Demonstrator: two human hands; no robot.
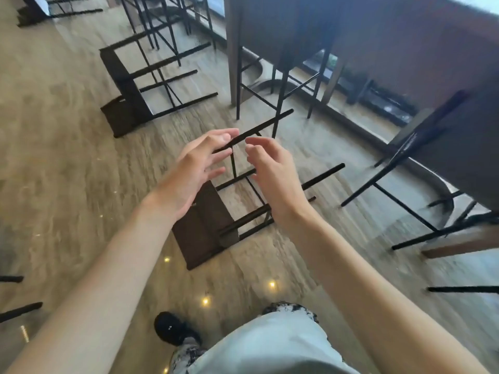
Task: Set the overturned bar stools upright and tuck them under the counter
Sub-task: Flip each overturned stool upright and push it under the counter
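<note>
A bar stool (201,233) with a dark brown seat and thin black metal legs lies on its side on the wooden floor just in front of me, its legs pointing toward the counter (378,41). My left hand (194,171) and my right hand (272,174) hover above it with fingers spread, on either side of its topmost leg, holding nothing. The left fingertips are at that leg; contact is unclear. A second overturned stool (127,85) lies farther away to the left.
Upright stools stand tucked under the dark counter at centre (280,85) and right (421,168). More stool legs crowd the far top (162,22). Loose black legs poke in at the left edge (19,311) and right edge (459,289). My shoe (172,329) is below.
</note>
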